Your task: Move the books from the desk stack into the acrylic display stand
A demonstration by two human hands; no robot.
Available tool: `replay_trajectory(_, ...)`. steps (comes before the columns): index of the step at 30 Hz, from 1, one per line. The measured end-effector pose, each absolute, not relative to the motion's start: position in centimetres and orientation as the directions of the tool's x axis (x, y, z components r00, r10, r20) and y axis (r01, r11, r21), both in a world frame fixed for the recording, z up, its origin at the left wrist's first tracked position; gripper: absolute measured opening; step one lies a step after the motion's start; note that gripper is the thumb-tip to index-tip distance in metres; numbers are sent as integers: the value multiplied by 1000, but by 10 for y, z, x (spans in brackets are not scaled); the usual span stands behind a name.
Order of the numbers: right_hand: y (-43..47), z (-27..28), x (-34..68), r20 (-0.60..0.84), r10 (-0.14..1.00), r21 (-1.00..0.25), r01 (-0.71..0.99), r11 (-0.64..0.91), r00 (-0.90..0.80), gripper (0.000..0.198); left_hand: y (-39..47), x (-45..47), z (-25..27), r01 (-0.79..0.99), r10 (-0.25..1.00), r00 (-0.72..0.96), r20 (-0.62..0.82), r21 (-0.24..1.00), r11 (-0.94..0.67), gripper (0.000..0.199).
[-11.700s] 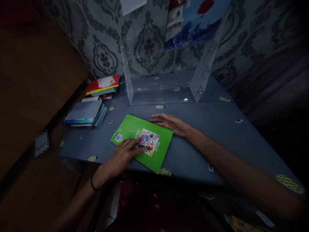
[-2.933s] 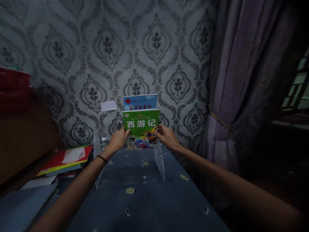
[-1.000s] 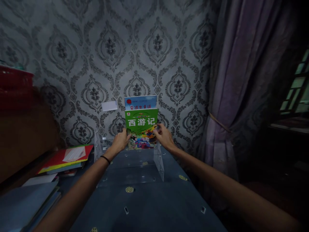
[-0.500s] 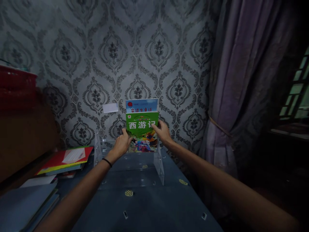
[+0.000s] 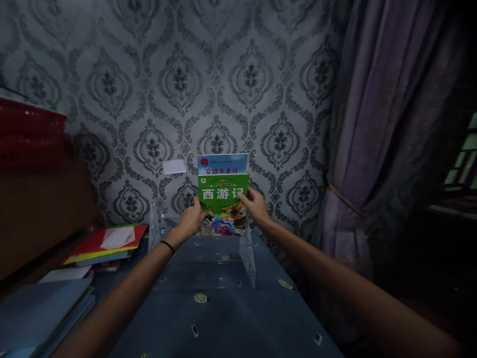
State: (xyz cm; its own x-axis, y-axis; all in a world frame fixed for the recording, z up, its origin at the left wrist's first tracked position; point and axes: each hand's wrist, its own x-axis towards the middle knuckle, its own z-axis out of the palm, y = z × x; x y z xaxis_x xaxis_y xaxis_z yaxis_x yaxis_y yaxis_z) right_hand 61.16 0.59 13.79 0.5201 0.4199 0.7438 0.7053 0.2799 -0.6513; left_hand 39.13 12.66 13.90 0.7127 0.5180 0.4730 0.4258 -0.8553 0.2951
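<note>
A green book (image 5: 222, 206) with white Chinese characters and a colourful picture stands upright before me. My left hand (image 5: 191, 217) grips its left edge, thumb toward the cover. On its opposite edge my right hand (image 5: 255, 205) is closed, with the thumb on the front. Behind it rises a blue book (image 5: 222, 163) with red characters, its lower part hidden. Both stand at a clear plastic rack (image 5: 248, 256), whose see-through side panels show at left and right. I cannot tell whether the green book's lower edge touches the rack.
The rack stands on a dark blue tabletop (image 5: 238, 323) against a patterned wall (image 5: 179, 79). Several books and papers (image 5: 122, 238) lie left, with a blue stack (image 5: 40, 313) nearer. A cardboard box (image 5: 40, 214) carries a red basket (image 5: 32, 132). A purple curtain (image 5: 372, 124) hangs at right.
The whole view has shifted slightly, so everything sits a little further right. Both hands keep their hold on the green book, which has hardly moved against the rack.
</note>
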Motion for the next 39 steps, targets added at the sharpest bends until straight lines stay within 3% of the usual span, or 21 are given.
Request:
replay_trajectory(10, 7, 138, 614, 739, 427, -659, 690, 300, 521, 38, 122, 389, 144, 476, 538, 725, 430, 252, -843, 53)
replay_trajectory(31, 13, 137, 616, 722, 406, -686, 659, 309, 561, 34, 123, 389, 143, 465, 533, 736, 417, 261, -846, 56)
replay_trajectory(39, 6, 135, 614, 730, 407, -676, 666, 315, 549, 33, 119, 384, 150, 509, 550, 736, 394, 213, -834, 53)
